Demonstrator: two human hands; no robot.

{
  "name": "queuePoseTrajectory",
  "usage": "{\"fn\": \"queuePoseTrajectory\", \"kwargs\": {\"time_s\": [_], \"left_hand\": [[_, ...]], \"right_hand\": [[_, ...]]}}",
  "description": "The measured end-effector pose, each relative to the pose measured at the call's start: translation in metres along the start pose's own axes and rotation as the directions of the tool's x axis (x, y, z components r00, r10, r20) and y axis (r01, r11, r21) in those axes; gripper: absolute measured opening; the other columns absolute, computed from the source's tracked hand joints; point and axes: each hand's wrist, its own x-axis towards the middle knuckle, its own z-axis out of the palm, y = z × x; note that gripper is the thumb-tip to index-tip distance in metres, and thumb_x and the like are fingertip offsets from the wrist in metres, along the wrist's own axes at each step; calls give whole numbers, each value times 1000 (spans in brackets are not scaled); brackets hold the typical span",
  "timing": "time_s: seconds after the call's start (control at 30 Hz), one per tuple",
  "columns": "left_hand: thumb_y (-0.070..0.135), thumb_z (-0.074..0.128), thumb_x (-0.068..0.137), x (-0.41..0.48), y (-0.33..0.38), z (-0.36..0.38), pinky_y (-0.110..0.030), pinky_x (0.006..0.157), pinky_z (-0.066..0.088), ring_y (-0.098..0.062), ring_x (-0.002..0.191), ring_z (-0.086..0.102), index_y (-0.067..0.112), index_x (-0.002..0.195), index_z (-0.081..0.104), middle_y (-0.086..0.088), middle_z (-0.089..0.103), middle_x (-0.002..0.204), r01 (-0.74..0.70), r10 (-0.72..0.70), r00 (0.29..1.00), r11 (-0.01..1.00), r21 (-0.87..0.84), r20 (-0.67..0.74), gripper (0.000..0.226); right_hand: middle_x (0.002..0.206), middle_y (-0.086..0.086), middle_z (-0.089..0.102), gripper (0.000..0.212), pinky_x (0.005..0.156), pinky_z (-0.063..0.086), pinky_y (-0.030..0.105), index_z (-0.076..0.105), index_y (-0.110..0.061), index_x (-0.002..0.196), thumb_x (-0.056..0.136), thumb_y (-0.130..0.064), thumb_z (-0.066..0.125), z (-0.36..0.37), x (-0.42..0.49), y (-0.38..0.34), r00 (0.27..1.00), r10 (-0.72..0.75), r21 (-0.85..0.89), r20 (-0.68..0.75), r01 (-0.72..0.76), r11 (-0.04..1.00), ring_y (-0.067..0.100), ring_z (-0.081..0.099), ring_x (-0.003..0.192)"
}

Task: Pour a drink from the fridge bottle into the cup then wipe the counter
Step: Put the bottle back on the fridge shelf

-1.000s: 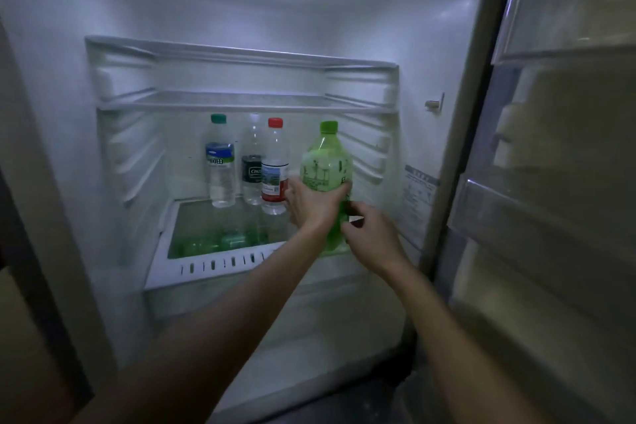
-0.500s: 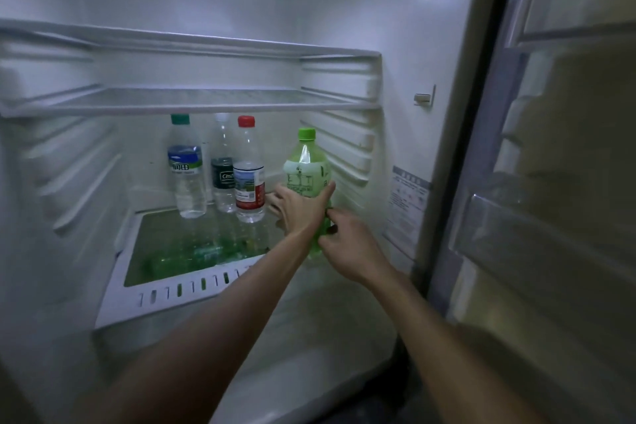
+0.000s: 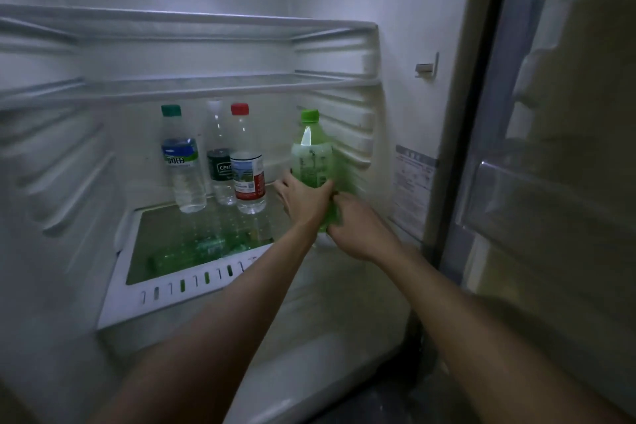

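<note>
The fingers (image 3: 292, 182) of the left hand (image 3: 306, 198) wrap the front and left side of the green bottle (image 3: 311, 162), at mid-height, below its label. The right hand (image 3: 358, 229) closes on the lower right side of the same bottle; its fingertips are hidden behind the plastic, so the exact wrap there cannot be confirmed. Both hands are clamped on the bottle.

The green bottle stands upright, green cap on, at the right end of the glass shelf (image 3: 165, 237) inside the open fridge. Its lower body is smeared by motion blur. Compared with half a second ago, the bottle sits further right and closer to the ribbed fridge wall (image 3: 347, 134), and the right hand has moved from beside the bottle onto it. Judgement: the bottle is leaving its resting spot, so extraction is under way; pouring and wiping are not yet started.

To the left, well apart from the hands, stand three clear water bottles: a green-capped bottle (image 3: 180, 162), a dark-labelled bottle (image 3: 218, 162) and a red-capped bottle (image 3: 246, 169). The door shelves (image 3: 550, 203) at right are in shadow. No cup or worktop is in view.
</note>
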Motion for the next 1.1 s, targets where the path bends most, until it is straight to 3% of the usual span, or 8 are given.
{"fn": "queuePoseTrajectory", "kwargs": {"time_s": [0.33, 0.6, 0.7, 0.8, 0.87, 0.93, 1.0, 1.1], "left_hand": [[33, 89, 64, -1, 3, 10, -38, 99, 35, -33, 125, 36, 5, 127, 40, -18, 38, 133, -27, 32, 996, 997, 74, -78, 85], [34, 86, 71, -11, -1, -10, -41, 109, 31, -34, 136, 30, -1, 132, 34, -21, 31, 143, 27, -35, 998, 988, 151, 51, 87], [17, 78, 81, -25, -9, -21, -31, 94, 38, -27, 120, 42, -2, 133, 34, -19, 35, 139, -9, 0, 998, 988, 152, 55, 71], [7, 67, 87, -43, -8, -35, -27, 80, 41, -18, 99, 49, 3, 122, 47, -13, 48, 127, -26, 7, 996, 976, 215, 91, 40], [7, 61, 91, -58, -6, -46, -28, 77, 44, -17, 94, 55, 6, 113, 58, -9, 60, 115, -136, 90, 981, 949, 284, 169, 22], [7, 56, 93, -80, -1, -60, -29, 76, 47, -17, 88, 59, 7, 103, 65, -8, 66, 103, -348, 239, 919, 866, 361, 313, 13], [10, 53, 93, -103, 5, -75, -33, 73, 50, -22, 85, 62, 9, 94, 68, -8, 68, 96, -570, 315, 800, 664, 483, 511, 15], [18, 49, 95, -142, 11, -97, -29, 71, 44, -20, 85, 59, 13, 94, 69, -5, 67, 102, -717, 174, 669, 409, 564, 723, 20]], "right_hand": [[136, 5, 52, 49, 91, 49, 38, 50, -12, 135, 86, -19, 57, -2, 1, 5, 999, 45, -43, 24, -44, 998, 27, 56, 116], [137, 5, 53, 51, 98, 47, 39, 51, -16, 137, 86, -17, 55, -19, -31, -4, 1000, -4, -20, 19, 5, 1000, 23, 54, 120], [137, 6, 54, 47, 95, 47, 36, 51, -14, 137, 91, -24, 55, -30, -52, 0, 999, 26, -35, 41, -24, 999, 23, 55, 119], [134, 5, 55, 43, 94, 49, 37, 53, -16, 135, 93, -26, 53, -39, -75, 3, 996, 65, -73, 64, -60, 996, 21, 57, 114], [129, 3, 58, 40, 92, 51, 38, 57, -19, 130, 92, -27, 52, -43, -89, 0, 993, 83, -95, 89, -75, 993, 20, 58, 109], [119, 4, 64, 33, 87, 52, 37, 65, -18, 117, 89, -26, 50, -46, -101, -8, 990, 63, -136, 128, -46, 990, 22, 61, 103], [102, 5, 65, 23, 76, 49, 33, 68, -13, 99, 89, -24, 50, -49, -116, -15, 987, 45, -184, 155, -16, 983, 24, 62, 95], [102, 6, 64, 23, 73, 48, 33, 66, -14, 105, 91, -23, 50, -52, -142, -22, 983, 11, -219, 183, 30, 975, 24, 62, 92]]}}
